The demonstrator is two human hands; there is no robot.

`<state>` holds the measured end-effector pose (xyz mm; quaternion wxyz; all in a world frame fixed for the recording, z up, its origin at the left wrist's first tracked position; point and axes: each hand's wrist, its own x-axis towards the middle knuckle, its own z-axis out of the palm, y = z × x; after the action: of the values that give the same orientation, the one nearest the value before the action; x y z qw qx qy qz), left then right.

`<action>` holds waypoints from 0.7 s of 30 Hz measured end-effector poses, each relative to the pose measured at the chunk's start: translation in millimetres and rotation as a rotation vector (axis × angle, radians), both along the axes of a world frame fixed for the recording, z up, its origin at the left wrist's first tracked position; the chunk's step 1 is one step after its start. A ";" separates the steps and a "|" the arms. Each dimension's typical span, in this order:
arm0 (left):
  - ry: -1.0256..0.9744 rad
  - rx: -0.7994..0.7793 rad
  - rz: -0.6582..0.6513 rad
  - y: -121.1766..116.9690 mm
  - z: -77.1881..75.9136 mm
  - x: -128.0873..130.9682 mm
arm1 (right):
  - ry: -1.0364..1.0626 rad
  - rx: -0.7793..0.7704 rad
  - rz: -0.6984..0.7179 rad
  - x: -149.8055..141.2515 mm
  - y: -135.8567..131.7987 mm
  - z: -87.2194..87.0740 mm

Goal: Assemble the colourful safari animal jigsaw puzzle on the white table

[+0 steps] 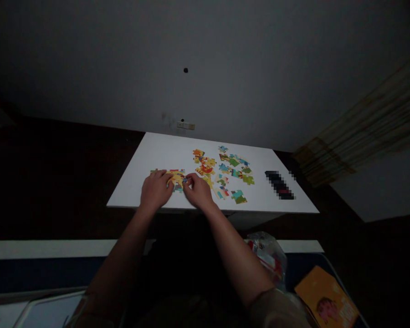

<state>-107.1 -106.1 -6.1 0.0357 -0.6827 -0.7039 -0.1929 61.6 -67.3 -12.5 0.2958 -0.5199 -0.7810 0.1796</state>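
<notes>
My left hand and my right hand rest side by side on a small white table, near its front edge. Between their fingertips lies a joined cluster of colourful jigsaw pieces, mostly yellow. The left fingers press on its left side. The right fingertips pinch a small piece at its right edge. Several loose jigsaw pieces are scattered to the right of the hands, toward the table's middle.
A dark blurred object lies on the table's right part. Below the table, at lower right, sit a clear plastic bag and an orange box. A grey wall stands behind the table; the floor around is dark.
</notes>
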 end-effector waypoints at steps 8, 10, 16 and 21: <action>-0.023 0.000 0.011 -2.2 0.3 -1.8 | -0.028 0.081 0.072 -0.6 -4.8 -2.3; -0.036 -0.007 0.014 -2.7 0.0 -2.2 | -0.055 0.097 0.087 -0.3 -5.3 -2.9; -0.074 0.000 0.005 -3.1 -0.2 -1.8 | -0.122 0.146 0.115 -0.1 -5.9 -4.3; -0.083 -0.025 0.021 -2.9 0.3 -1.0 | -0.158 0.135 0.137 -0.7 -6.5 -2.4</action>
<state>-108.1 -108.9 -5.8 0.0001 -0.6670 -0.7143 -0.2118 60.8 -73.8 -14.9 0.2545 -0.4567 -0.8459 0.1051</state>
